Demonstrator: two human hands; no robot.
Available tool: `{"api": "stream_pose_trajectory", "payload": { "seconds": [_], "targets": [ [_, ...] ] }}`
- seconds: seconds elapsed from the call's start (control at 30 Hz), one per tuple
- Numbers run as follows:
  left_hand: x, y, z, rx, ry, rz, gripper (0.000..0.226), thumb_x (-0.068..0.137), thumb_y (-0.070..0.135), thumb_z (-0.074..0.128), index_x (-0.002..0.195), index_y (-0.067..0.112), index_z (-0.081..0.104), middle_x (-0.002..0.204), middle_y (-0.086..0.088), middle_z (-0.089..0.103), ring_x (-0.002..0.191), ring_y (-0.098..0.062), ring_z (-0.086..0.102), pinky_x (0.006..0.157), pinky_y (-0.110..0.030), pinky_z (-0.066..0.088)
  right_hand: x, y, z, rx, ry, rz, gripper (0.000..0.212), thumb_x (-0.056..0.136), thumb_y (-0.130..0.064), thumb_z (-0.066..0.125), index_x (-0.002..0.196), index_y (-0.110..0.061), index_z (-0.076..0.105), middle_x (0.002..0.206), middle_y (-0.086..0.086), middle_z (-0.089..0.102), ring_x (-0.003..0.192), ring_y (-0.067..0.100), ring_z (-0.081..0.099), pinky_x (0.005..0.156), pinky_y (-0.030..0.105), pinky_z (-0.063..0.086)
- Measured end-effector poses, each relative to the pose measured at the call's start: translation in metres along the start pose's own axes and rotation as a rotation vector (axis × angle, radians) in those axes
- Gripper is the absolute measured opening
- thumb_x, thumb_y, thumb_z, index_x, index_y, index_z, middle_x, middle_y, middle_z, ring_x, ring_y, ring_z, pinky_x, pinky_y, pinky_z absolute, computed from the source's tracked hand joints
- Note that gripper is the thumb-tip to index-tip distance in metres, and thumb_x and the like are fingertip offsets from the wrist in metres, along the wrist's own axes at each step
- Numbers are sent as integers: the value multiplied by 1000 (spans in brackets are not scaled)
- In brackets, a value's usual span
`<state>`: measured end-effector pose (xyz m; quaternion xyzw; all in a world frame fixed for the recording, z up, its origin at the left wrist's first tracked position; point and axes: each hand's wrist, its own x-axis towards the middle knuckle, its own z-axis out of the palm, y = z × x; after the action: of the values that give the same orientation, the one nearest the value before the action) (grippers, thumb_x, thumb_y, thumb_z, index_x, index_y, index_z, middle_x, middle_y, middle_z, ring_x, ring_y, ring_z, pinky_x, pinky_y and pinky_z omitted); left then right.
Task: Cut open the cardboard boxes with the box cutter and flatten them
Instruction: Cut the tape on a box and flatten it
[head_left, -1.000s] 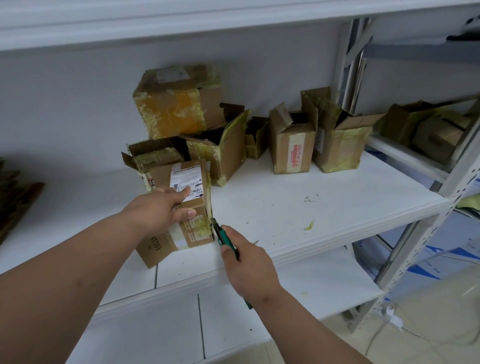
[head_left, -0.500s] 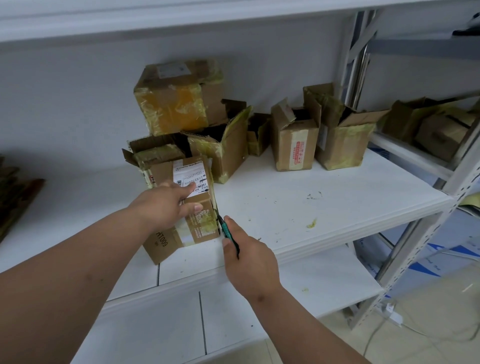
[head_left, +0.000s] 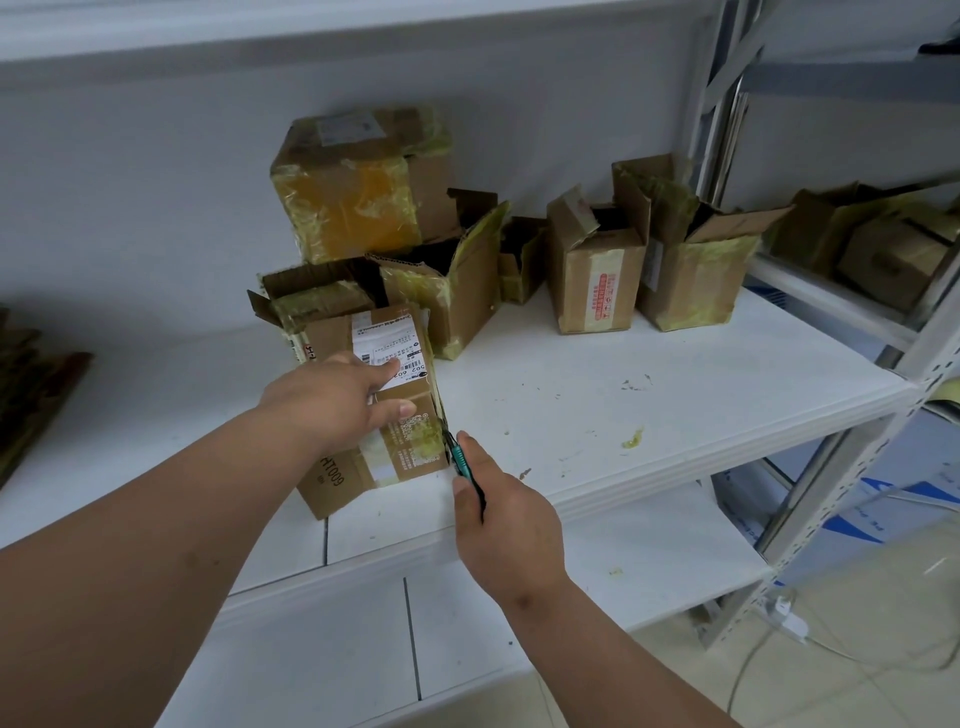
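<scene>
Soft, even light, fairly bright, casts only faint shadows. Wide-angle bending curves the frame edges (uprights lean noticeably). Detail slightly smeared.

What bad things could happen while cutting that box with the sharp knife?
The left hand presses on the labelled box close to the corner where the box cutter meets it, so a slip might nick a finger. The right hand grips the cutter near the shelf's front edge, so the box could perhaps slide off.
</scene>
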<state>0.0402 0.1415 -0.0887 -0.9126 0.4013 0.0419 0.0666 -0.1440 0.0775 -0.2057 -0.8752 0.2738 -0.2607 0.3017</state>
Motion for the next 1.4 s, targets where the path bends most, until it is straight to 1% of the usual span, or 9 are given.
{"api": "stream_pose_trajectory", "payload": {
  "seconds": [0.17, 0.43, 0.6, 0.73, 0.9, 1.0, 1.13, 1.23, 1.4],
  "targets": [
    [1, 1, 4, 24, 35, 3, 72, 86, 75, 35, 151, 46, 22, 153, -2, 36, 137, -32, 29, 108, -45, 37, 1, 2, 0, 37, 16, 24, 51, 100, -40, 31, 151, -39, 32, 101, -3, 71, 81, 20, 63, 73, 37, 53],
    [2, 0, 8, -154, 32, 51, 71, 91, 63, 46, 153, 34, 26, 162, 0, 19, 147, -25, 23, 116, -44, 29, 3, -3, 2, -3, 7, 14, 61, 93, -44, 20, 152, -36, 33, 97, -4, 71, 76, 18, 62, 73, 35, 52],
    [1, 2, 6, -128, 23, 78, 71, 94, 61, 43, 155, 31, 21, 162, 3, 18, 148, -21, 21, 118, -40, 26, 7, -10, 4, -104, 50, 25, 72, 89, -46, 5, 150, -31, 40, 72, -7, 61, 55, 14, 42, 69, 33, 40],
    [0, 5, 3, -88, 22, 84, 71, 95, 61, 41, 155, 30, 20, 162, 3, 19, 148, -21, 22, 116, -38, 26, 6, -10, 0, -245, -37, 63, 72, 88, -40, 1, 151, -32, 35, 58, -10, 40, 51, 9, 35, 73, 34, 33],
    [-2, 3, 2, -93, -5, 81, 73, 94, 62, 40, 156, 30, 19, 163, 2, 16, 148, -22, 20, 119, -39, 24, 7, -13, -6, -386, -210, 111, 53, 96, -31, 18, 148, -32, 30, 60, -7, 39, 60, 19, 43, 80, 36, 29],
    [-2, 2, 0, -102, -19, 83, 72, 95, 62, 41, 156, 30, 18, 163, 3, 15, 149, -21, 18, 118, -38, 23, 6, -13, -11, -406, -282, 129, 42, 97, -25, 29, 138, -31, 40, 70, -4, 47, 71, 25, 47, 85, 38, 31],
    [-6, 2, -2, -78, -13, 84, 74, 93, 65, 40, 155, 31, 19, 163, 4, 16, 149, -20, 19, 117, -37, 24, 7, -7, -16, -226, -279, 216, 11, 96, -27, 34, 96, -29, 45, 76, -7, 50, 77, 23, 51, 80, 32, 43],
    [-7, 3, -4, -128, 5, 48, 83, 84, 79, 40, 152, 33, 29, 159, 5, 26, 144, -18, 29, 112, -37, 34, 1, 0, -21, -62, -205, 304, 23, 97, -33, 36, 113, -37, 52, 86, -8, 63, 82, 20, 61, 74, 31, 52],
    [-5, 23, -7, -120, 87, -73, 87, 74, 89, 37, 135, 28, 47, 132, 1, 50, 118, -21, 50, 87, -35, 49, 15, -2, -33, -36, -81, 307, 41, 101, -33, 32, 140, -42, 41, 89, -5, 69, 87, 23, 63, 92, 36, 46]
  ]
}}
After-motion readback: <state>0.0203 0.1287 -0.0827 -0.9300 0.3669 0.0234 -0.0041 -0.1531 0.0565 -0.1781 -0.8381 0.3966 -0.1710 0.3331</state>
